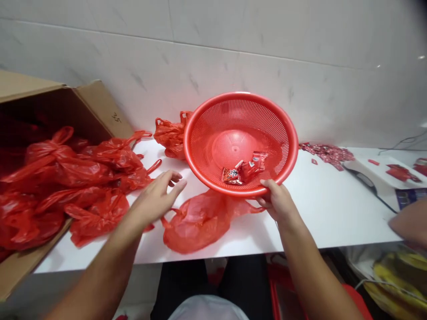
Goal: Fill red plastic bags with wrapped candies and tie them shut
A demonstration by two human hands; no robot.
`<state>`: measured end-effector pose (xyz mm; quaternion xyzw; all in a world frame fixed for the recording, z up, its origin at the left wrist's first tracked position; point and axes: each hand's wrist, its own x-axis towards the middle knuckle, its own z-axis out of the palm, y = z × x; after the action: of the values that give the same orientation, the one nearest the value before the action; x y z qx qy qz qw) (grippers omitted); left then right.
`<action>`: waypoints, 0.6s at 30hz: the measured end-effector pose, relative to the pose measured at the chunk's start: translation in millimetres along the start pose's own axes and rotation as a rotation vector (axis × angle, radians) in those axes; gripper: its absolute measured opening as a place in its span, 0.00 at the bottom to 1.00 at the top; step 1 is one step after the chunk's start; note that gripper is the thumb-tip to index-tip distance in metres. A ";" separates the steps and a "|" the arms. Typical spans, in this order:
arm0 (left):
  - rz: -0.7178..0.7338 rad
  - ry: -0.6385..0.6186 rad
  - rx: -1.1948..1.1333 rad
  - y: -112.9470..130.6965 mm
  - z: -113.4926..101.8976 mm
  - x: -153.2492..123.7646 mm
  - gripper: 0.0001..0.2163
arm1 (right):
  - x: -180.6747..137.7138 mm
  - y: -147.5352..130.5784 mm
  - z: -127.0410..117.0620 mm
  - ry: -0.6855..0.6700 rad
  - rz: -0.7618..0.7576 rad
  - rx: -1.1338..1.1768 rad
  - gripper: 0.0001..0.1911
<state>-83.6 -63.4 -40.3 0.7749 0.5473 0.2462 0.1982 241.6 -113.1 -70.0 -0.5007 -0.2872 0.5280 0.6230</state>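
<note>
- At the near rim of the red basket [240, 143], the right hand [278, 201] is clamped on the plastic edge, thumb over the top and fingers curled beneath, which tips the basket up toward the wall so its open side faces the person.
- Because of that tilt, the few wrapped candies [245, 169] have slid into the lowest part of the bowl, just inside the rim above the gripping hand.
- The basket sits over the middle of the white table [320, 209], its lower edge touching or just above a loose red bag [200, 220] that lies flat and seemingly unfilled at the front edge.
- The left hand [157, 195] hovers over the table with fingers spread apart and holding nothing; its fingertips are near the basket's left side and just above that loose bag's handle.
- To the left, a cardboard box [100, 106] lies on its side with its mouth toward the table, so tied, filled red bags [66, 178] spill from it onto the surface.
- Another knotted bag [170, 133] rests behind the basket against the tiled wall [233, 44].
- Farther right lies a scatter of more candies [328, 153], then a scale-like white tray [383, 175] bearing a red item.
- At the right edge another person's arm [410, 222] enters; what it does cannot be told.
</note>
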 end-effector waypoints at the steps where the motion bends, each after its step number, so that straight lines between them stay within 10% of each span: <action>1: 0.059 0.179 0.038 8.5 7.9 -16.6 0.19 | 0.1 0.3 1.5 0.004 0.006 -0.005 0.19; 3: 0.234 0.295 0.088 22.9 25.1 -48.2 0.14 | 0.5 1.1 4.2 0.018 0.022 -0.013 0.19; 7: 0.287 0.086 0.316 25.9 47.7 -74.4 0.08 | 1.4 1.2 3.5 0.054 0.025 -0.013 0.19; 13: 0.039 -0.326 0.533 -2.5 42.2 -39.9 0.18 | -2.1 -4.6 -10.2 0.096 0.027 -0.057 0.18; 18: -0.035 -0.432 0.220 -12.0 32.4 7.1 0.29 | -8.2 -5.3 -17.4 0.047 -0.037 -0.086 0.19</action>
<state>-71.2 -54.1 -72.0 0.8169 0.5291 0.0105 0.2293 256.6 -126.1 -69.5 -0.5339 -0.3041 0.4918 0.6169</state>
